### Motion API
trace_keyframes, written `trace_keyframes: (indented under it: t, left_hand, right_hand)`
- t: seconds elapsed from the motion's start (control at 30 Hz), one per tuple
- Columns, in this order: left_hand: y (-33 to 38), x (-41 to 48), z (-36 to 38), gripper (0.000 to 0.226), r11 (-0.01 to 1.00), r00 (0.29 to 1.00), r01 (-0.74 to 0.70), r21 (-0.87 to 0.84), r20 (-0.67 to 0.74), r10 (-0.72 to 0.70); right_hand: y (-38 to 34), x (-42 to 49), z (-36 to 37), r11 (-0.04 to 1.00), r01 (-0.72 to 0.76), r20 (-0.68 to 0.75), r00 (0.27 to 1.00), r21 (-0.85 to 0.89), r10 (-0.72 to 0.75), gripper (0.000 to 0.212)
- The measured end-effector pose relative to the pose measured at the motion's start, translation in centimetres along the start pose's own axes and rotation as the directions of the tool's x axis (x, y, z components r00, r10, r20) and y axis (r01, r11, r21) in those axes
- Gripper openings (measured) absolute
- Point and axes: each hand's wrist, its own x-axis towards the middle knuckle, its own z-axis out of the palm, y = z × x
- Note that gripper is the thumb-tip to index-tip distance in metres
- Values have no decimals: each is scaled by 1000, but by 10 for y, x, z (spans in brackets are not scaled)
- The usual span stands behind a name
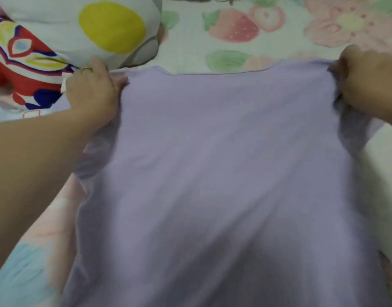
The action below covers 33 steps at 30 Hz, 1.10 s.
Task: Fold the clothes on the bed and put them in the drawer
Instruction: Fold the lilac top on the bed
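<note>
A lilac T-shirt (212,162) lies spread over the bed, neckline at the far side, hem running out of the bottom of the view. My left hand (93,91) grips its left shoulder, fingers curled into the cloth. My right hand (367,83) grips the right shoulder the same way, and the fabric bunches under it. The cloth is stretched flat between the two hands. Both short sleeves hang partly tucked below my wrists.
The bed sheet (235,25) has a strawberry and flower print. A white garment with a yellow spot (111,25) and a red, blue and yellow patterned cloth (24,63) are piled at the far left, touching my left hand. A dark edge runs along the top.
</note>
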Motion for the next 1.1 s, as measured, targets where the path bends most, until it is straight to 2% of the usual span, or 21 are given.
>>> trace_keyframes:
  t: [0.07,0.1,0.17,0.23,0.27,0.3,0.37,0.4,0.43,0.47,0.5,0.53,0.57,0.63,0.7,0.73,0.77,0.83,0.93,1.0,1.1]
  left_hand:
    - [4,-13,-1,64,1000,1000,13,-11,28,-13]
    - [2,-26,-2,67,997,998,67,-26,19,-67]
    - [-8,-58,-7,73,959,961,275,-67,25,-274]
    - [-25,-87,-14,82,819,821,566,-90,145,-552]
    - [-37,-97,-17,86,738,734,670,-74,215,-645]
    - [-47,-103,-20,89,679,670,730,-76,272,-691]
    - [-62,-98,-21,86,605,630,771,-198,377,-679]
    - [-65,-91,-21,79,588,630,772,-240,411,-659]
    - [-66,-84,-21,68,618,656,748,-243,414,-631]
    - [-67,-78,-21,57,676,705,699,-234,388,-594]
    - [-69,-74,-21,48,734,762,637,-235,332,-555]
    - [-72,-71,-21,42,777,814,578,-252,248,-525]
    - [-77,-71,-22,37,798,847,532,-283,170,-504]
    - [-86,-77,-22,31,778,850,519,-354,115,-514]
    - [-90,-88,-22,35,650,778,596,-472,136,-614]
    - [-89,-100,-24,41,587,737,625,-514,142,-661]
    - [-84,-118,-28,49,563,715,645,-517,150,-683]
    - [-70,-171,-40,61,628,737,660,-413,192,-648]
    - [-40,-268,-71,59,765,822,562,-314,313,-476]
    - [-36,-309,-87,46,777,831,537,-328,362,-422]
    - [-56,-332,-96,38,784,826,545,-297,351,-441]
  right_hand:
    - [-16,-6,3,999,-25,-55,998,26,27,51]
    - [-28,-17,5,998,-25,-85,996,62,30,53]
    - [-45,-52,12,991,2,-106,994,137,13,55]
    - [-38,-86,28,971,-69,-55,995,229,84,60]
    - [-28,-98,33,930,-212,18,976,300,217,66]
    - [-15,-105,41,851,-378,99,924,365,369,75]
    - [10,-100,49,663,-632,250,772,402,585,88]
    - [14,-95,46,568,-715,344,696,408,630,88]
    - [18,-88,47,476,-773,455,633,420,626,83]
    - [18,-83,43,438,-794,510,606,421,610,72]
    - [19,-80,41,461,-773,496,633,435,594,59]
    - [18,-79,37,531,-722,413,691,444,593,47]
    - [19,-81,33,645,-636,294,770,423,567,43]
    - [21,-92,27,788,-532,139,846,310,515,39]
    - [16,-113,20,760,-562,138,824,326,550,64]
    - [10,-129,17,683,-624,179,774,378,608,75]
    - [6,-147,18,610,-664,225,735,432,640,80]
    - [-7,-199,8,539,-717,341,690,443,638,75]
    - [-17,-286,-5,682,-664,441,734,306,517,55]
    - [-12,-325,-12,759,-575,429,795,306,429,47]
    - [18,-346,-13,778,-577,398,793,249,461,51]
